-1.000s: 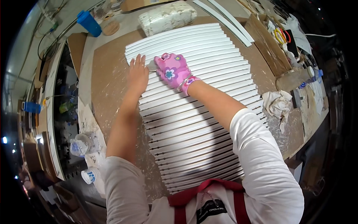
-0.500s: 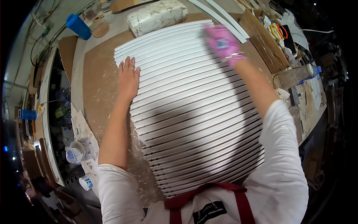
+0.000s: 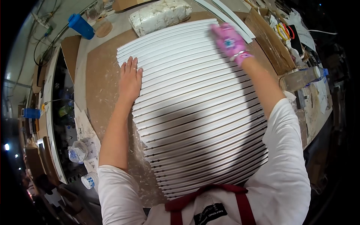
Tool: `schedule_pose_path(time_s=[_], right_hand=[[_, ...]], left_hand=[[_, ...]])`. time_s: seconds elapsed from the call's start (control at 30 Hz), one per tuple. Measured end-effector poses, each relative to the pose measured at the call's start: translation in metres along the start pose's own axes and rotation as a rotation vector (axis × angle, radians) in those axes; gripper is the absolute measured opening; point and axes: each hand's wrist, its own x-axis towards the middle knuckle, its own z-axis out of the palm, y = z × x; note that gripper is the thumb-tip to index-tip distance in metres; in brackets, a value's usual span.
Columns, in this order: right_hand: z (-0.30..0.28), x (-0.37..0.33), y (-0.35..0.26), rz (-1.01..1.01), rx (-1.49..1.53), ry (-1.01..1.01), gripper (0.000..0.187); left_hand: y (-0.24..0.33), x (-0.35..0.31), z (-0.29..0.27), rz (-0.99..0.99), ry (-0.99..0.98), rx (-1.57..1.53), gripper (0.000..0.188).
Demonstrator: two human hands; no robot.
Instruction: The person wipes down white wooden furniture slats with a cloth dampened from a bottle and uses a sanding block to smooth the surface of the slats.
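A row of long white slats (image 3: pixel 187 86), laid side by side, covers the brown board in front of me. My left hand (image 3: pixel 130 80) is bare and rests flat on the slats' left ends, fingers stretched out and holding nothing. At the far right ends of the slats is my right hand (image 3: pixel 229 40), in a pink patterned glove with a pale band at the wrist. Its fingers look stretched out over the slats, slightly blurred. Nothing shows in its grip, though its palm side is hidden.
Behind the slats lies a white wrapped package (image 3: pixel 160 17). A blue cup (image 3: pixel 81 26) stands at the back left. White strips (image 3: pixel 234 22) and an open cardboard box (image 3: pixel 270 41) with scissors (image 3: pixel 285 32) lie at the far right. A clear bottle (image 3: pixel 300 78) is below the box.
My right hand has shifted slightly to the right and looks less blurred. My left hand stays on the slats' left ends. The whole view has moved a little.
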Motion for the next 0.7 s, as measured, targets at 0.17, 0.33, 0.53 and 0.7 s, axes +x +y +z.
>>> schedule_pose_path(time_s=[0.17, 0.33, 0.53, 0.7], right_hand=[[-0.005, 0.0, -0.01, 0.072, -0.151, -0.044, 0.028], [-0.061, 0.008, 0.008, 0.339, -0.316, -0.111, 0.03], [-0.022, 0.008, -0.017, 0.373, -0.145, -0.054, 0.03], [-0.03, 0.017, -0.02, 0.131, -0.236, -0.109, 0.028]], left_hand=[[0.003, 0.002, -0.002, 0.006, -0.012, 0.008, 0.048], [-0.004, 0.002, 0.002, -0.002, 0.017, -0.026, 0.048], [-0.001, 0.004, 0.003, 0.017, -0.005, 0.017, 0.047], [-0.005, 0.003, 0.004, -0.013, 0.002, 0.013, 0.048]])
